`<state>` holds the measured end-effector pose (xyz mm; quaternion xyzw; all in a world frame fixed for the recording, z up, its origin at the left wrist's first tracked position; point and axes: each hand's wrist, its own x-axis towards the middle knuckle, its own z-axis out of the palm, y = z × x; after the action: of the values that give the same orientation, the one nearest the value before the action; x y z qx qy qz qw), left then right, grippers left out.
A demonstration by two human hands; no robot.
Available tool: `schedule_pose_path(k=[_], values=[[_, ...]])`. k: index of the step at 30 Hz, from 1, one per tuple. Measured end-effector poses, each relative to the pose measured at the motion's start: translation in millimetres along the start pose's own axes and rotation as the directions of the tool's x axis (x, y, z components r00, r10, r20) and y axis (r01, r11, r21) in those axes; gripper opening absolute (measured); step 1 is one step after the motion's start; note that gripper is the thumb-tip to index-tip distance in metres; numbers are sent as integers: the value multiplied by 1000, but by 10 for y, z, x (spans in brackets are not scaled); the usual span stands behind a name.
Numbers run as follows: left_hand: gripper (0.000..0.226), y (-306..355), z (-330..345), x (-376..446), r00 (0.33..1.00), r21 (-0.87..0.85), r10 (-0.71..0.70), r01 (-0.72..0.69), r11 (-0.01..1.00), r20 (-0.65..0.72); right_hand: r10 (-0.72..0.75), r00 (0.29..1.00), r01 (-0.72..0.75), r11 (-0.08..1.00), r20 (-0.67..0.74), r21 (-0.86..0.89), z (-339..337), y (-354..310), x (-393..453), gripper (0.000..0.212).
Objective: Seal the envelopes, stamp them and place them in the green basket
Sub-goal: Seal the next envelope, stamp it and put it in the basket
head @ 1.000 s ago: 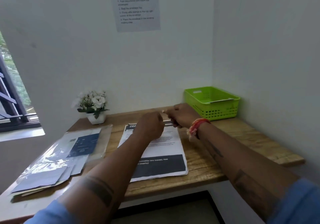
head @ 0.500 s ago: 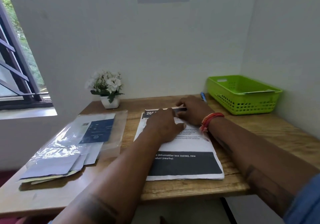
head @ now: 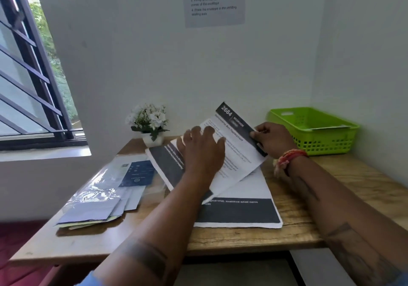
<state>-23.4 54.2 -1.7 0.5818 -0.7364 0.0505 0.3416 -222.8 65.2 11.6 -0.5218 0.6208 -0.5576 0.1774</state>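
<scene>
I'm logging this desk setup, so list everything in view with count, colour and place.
Printed sheet: one, white with black bands, lifted above the desk.
Paper stack: white and black, desk centre, count unclear.
Envelopes: several, grey-blue, desk left, under a clear plastic sleeve.
Green basket: one, right corner; something flat inside.
Flower pot: one, white, against back wall.
Notice: one, grey, on wall.
Window: one, dark bars, left.
Desk: one, wooden.
Left hand: rests on the sheet.
Right hand: pinches the sheet's edge; red wristband.

Basket (head: 313, 131): lime green, perforated walls. Sheet (head: 238, 144): white, black header band. Desk (head: 353, 186): brown wood grain. Flowers (head: 150, 115): white.
</scene>
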Motion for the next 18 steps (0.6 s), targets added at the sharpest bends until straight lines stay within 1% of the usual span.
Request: schedule_pose_path(k=[1, 2, 3, 4, 6, 8, 9, 10, 11, 12, 13, 14, 15, 16, 17, 18], values=[[50, 60, 11, -24, 999, -2, 40, -40, 999, 21, 49, 999, -49, 999, 21, -17, -28, -45, -31, 14], [50, 124, 19, -45, 996, -17, 70, -69, 997, 59, 87, 993, -77, 989, 76, -125, -65, -78, -46, 21], [52, 179, 33, -61, 989, -35, 89, -85, 996, 115, 145, 982, -103, 951, 126, -292, -84, -96, -70, 29], [53, 219, 44, -73, 979, -43, 96, -90, 995, 181, 163, 975, -92, 915, 151, -393, -104, -127, -123, 33], [53, 230, 85, -93, 944, -44, 90, -81, 996, 317, 121, 961, 50, 806, 247, -590, -128, -113, -209, 34], [50, 148, 159, -104, 890, -69, 70, -44, 997, 450, 88, 951, 136, 740, 296, -659, -146, -33, -207, 30], [50, 101, 176, -116, 864, -84, 61, -21, 996, 500, 86, 960, 94, 796, 266, -598, -165, -27, -206, 28], [52, 61, 182, -126, 845, -97, 60, -9, 995, 532, 137, 964, -14, 881, 228, -474, -173, -22, -190, 27], [52, 26, 189, -122, 837, -105, 66, -10, 994, 543, 200, 956, -136, 950, 215, -280, -172, -20, -211, 29], [50, 0, 187, -112, 833, -107, 79, -24, 994, 548, 258, 941, -249, 966, 217, -68, -183, -10, -221, 28], [48, -25, 187, -96, 826, -110, 101, -48, 993, 555, 302, 917, -338, 935, 261, 105, -182, -1, -226, 27], [48, -47, 185, -83, 817, -122, 132, -77, 990, 562, 313, 897, -380, 906, 312, 185, -174, -13, -245, 29], [49, -67, 177, -73, 806, -145, 165, -99, 984, 569, 292, 892, -376, 903, 345, 208, -155, -8, -257, 30], [53, -83, 165, -64, 794, -180, 196, -110, 977, 575, 248, 898, -328, 928, 364, 178, -142, -16, -279, 30], [59, -88, 139, -62, 784, -226, 219, -103, 969, 581, 173, 916, -213, 974, 361, 75, -136, -23, -292, 28], [63, -104, 141, -32, 780, -272, 229, -78, 959, 583, 83, 932, -69, 996, 353, -52, -126, -33, -303, 27]])
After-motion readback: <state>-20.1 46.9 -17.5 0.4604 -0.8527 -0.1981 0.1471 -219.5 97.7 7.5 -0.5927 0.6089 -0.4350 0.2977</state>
